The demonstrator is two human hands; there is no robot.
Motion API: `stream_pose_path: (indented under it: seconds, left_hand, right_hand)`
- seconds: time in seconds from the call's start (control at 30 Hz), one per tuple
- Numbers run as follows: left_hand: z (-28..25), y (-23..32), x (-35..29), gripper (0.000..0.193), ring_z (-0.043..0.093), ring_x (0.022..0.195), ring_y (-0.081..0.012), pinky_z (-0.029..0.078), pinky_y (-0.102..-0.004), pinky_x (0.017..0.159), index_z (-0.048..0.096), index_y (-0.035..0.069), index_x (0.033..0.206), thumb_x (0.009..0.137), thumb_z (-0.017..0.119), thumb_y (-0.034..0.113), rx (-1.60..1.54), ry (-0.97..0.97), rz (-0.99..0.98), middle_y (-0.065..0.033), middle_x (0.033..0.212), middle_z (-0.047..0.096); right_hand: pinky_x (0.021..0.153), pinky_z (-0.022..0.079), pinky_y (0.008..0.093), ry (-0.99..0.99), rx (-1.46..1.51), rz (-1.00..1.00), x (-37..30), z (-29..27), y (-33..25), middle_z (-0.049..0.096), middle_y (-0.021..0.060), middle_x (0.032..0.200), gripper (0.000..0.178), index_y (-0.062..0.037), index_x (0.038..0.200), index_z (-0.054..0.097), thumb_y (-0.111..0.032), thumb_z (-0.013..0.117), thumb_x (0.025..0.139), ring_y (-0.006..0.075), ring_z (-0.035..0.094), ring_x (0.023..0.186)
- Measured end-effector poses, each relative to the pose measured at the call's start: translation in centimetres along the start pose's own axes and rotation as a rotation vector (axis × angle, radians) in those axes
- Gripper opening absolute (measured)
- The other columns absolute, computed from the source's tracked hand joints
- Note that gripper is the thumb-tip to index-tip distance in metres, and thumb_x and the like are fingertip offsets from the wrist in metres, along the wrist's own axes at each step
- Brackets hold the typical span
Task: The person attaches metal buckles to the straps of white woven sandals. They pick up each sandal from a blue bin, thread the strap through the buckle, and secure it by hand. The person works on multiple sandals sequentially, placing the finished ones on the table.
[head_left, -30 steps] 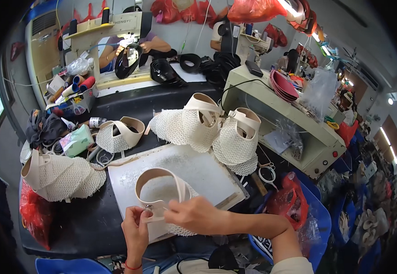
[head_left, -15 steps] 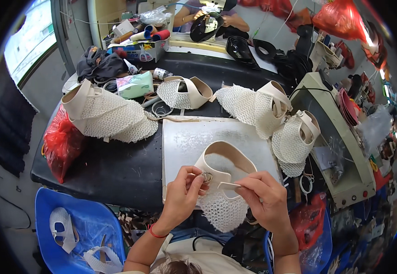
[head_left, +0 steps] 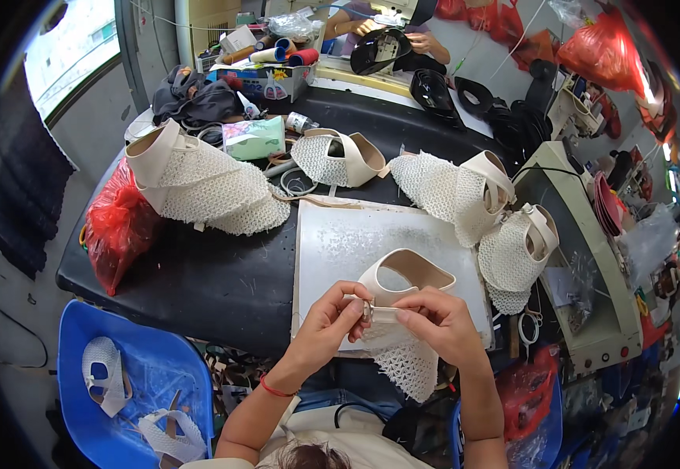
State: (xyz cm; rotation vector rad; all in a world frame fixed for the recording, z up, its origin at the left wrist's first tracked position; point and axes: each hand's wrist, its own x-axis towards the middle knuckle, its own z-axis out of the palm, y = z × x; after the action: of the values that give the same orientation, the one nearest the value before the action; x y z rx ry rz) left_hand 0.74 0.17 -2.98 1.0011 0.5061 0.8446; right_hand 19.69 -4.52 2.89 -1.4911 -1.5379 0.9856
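A cream shoe upper (head_left: 409, 372) with a woven mesh front lies over the near edge of a white board (head_left: 356, 233). My left hand (head_left: 318, 330) pinches a small metal buckle (head_left: 368, 311) at the upper's strap. In the fingers of my right hand (head_left: 451, 327) is the narrow cream strap (head_left: 386, 314), stretched sideways with its left end at the buckle. Whether the strap passes through the buckle is hidden by my fingertips. The upper's ankle band stands up as a loop just beyond both hands.
Stacked mesh uppers (head_left: 219, 191) lie at the left, a single one (head_left: 332, 160) behind the board, and others (head_left: 512, 254) at its right. A red plastic bag (head_left: 117, 230) hangs at the table's left edge. Blue bins (head_left: 156, 359) flank me. Across the table, a person handles black pieces.
My right hand has brought the strap end left to the buckle, where before it was held apart. The upper's loop has tipped lower, and the whole view has shifted slightly.
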Motion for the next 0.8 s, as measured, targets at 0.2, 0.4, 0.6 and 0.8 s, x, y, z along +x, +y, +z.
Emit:
stream_pose_path:
  seconds: [0.2,0.4,0.6,0.8]
  left_hand:
    - [0.8,-0.7,0.2,0.018,0.055,0.070,-0.0078,0.047,-0.0219,0.065,0.050,0.003,0.111,0.096,0.041,0.007,0.198,0.047,0.123,-0.0038,0.082,0.058]
    - [1.5,0.5,0.3,0.020,0.061,0.074,-0.0101,0.050,-0.0232,0.068,0.054,0.000,0.109,0.094,0.041,0.001,0.376,0.094,0.220,-0.0081,0.085,0.064]
    - [1.4,-1.0,1.0,0.021,0.064,0.075,-0.0168,0.051,-0.0265,0.068,0.044,0.000,0.115,0.093,0.041,0.000,0.365,0.085,0.248,-0.0132,0.085,0.062]
    - [1.5,-0.3,0.5,0.016,0.062,0.072,-0.0155,0.051,-0.0268,0.066,0.045,0.001,0.110,0.095,0.042,0.004,0.263,-0.014,0.099,-0.0129,0.086,0.060]
  right_hand:
    - [0.055,0.038,0.0200,0.031,0.181,0.034,0.4,1.7,1.9,0.056,0.0007,0.075,0.013,-0.0014,0.095,0.063,-0.010,0.061,0.085,0.0040,0.047,0.062]
    - [0.060,0.039,0.0216,-0.033,0.163,-0.067,0.8,1.2,1.7,0.054,-0.0005,0.078,0.014,-0.0017,0.094,0.060,-0.014,0.055,0.089,0.0060,0.047,0.069]
    - [0.065,0.039,0.0204,-0.232,0.288,-0.059,2.3,0.3,3.5,0.054,-0.0026,0.082,0.018,-0.0021,0.097,0.059,-0.018,0.053,0.092,0.0049,0.046,0.073]
    - [0.068,0.043,0.0254,-0.168,0.134,-0.155,1.4,-0.3,2.7,0.058,0.0017,0.083,0.020,-0.0015,0.089,0.058,-0.020,0.051,0.091,0.0081,0.052,0.076]
